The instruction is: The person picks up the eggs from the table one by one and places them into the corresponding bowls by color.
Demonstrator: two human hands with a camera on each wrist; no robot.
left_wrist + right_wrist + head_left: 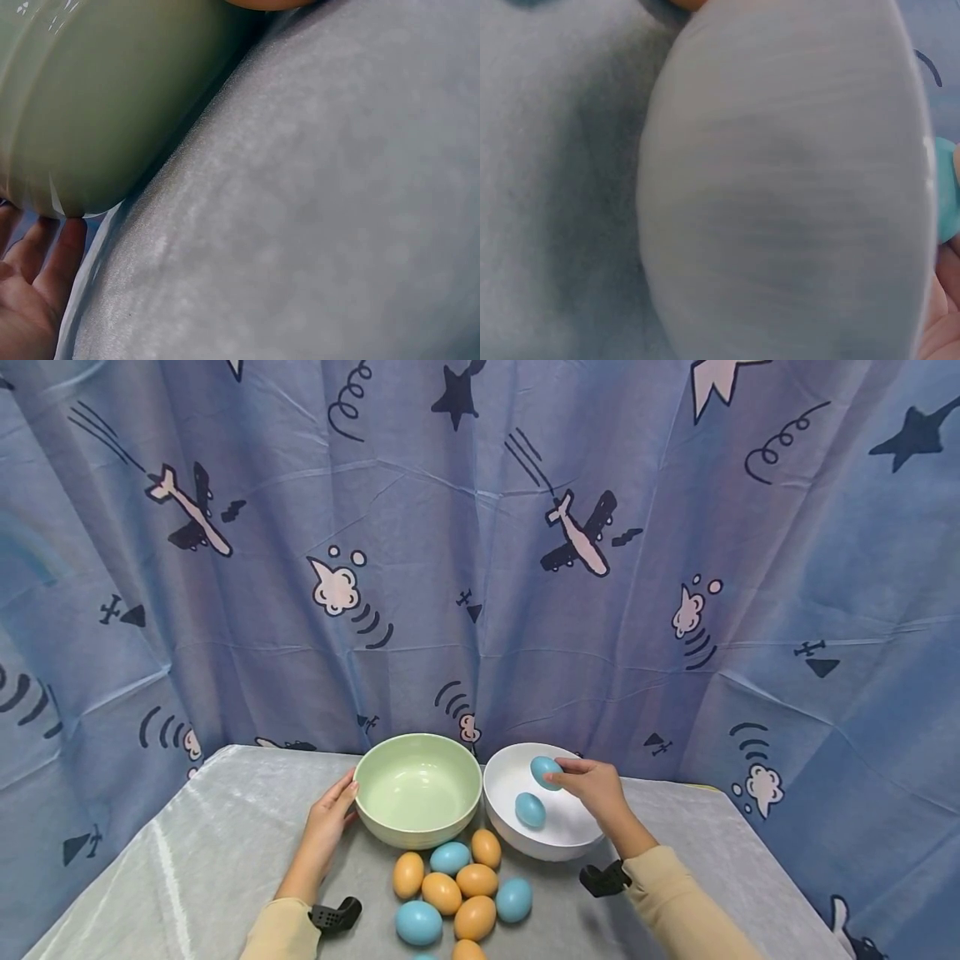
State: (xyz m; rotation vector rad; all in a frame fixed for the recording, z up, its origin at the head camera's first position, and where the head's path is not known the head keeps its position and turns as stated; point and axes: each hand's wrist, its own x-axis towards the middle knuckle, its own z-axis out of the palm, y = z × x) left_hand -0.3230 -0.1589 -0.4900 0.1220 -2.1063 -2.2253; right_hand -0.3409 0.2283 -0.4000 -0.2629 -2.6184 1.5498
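Note:
My right hand (pixel 597 789) pinches a blue egg (pixel 547 772) between thumb and fingers, over the white bowl (pixel 497 793). A second blue egg (pixel 530 810) lies inside that bowl. In the right wrist view the white bowl's wall (pixel 787 180) hides most of the hand; part of the held egg (pixel 946 191) shows past the rim. My left hand (pixel 328 817) rests against the left side of the light green bowl (pixel 420 836), which has nothing in it. The left wrist view shows its fingertips (pixel 73 229) touching the bowl's outer wall, fingers fairly straight.
In front of the bowls lie several orange eggs (pixel 442 893) and several blue eggs (pixel 418 922), close together on the grey tablecloth (pixel 202 860). The two bowls stand side by side. Behind the table hangs a blue patterned curtain (pixel 420 610).

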